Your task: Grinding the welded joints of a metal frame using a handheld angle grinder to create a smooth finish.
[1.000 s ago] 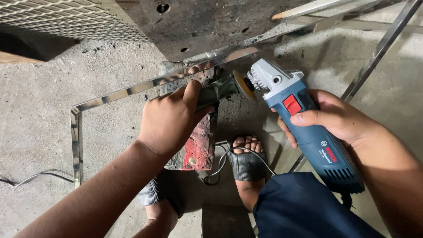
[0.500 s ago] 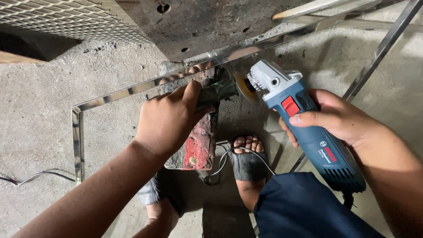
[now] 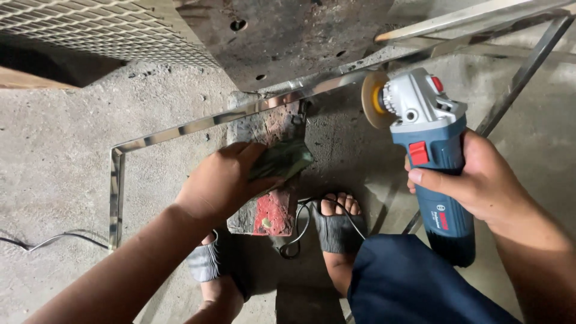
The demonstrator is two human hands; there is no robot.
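1. Two hands are busy: the right hand point(image 3: 474, 186) is closed around the blue-and-grey body of a corded angle grinder point(image 3: 429, 150), thumb near its red switch, with the yellowish disc point(image 3: 375, 99) at about 11 o'clock from the hand.
2. The left hand point(image 3: 219, 186) lies palm down, fingers curled over a folded greenish pad point(image 3: 282, 161) that rests on a worn brick with a red-painted end point(image 3: 270, 210); whether it grips the pad or only presses on it, I cannot tell.
3. Just at 12 o'clock of that hand runs the shiny flat metal bar frame point(image 3: 180, 127), bent at a corner on the left and lying across the brick toward the grinder.
4. The disc sits just beside the bar's right stretch, apparently lifted off it; no sparks show, so grinding looks paused rather than under way.
5. How much of the bar is already dressed cannot be judged; the strip looks uniformly bright.
6. Farther out: two sandalled feet point(image 3: 336, 231) at 6 o'clock, a thin cable point(image 3: 36, 243) on the concrete floor point(image 3: 54, 150), a rusty holed steel plate point(image 3: 288, 36) and wire mesh point(image 3: 90, 24) at 12 o'clock.
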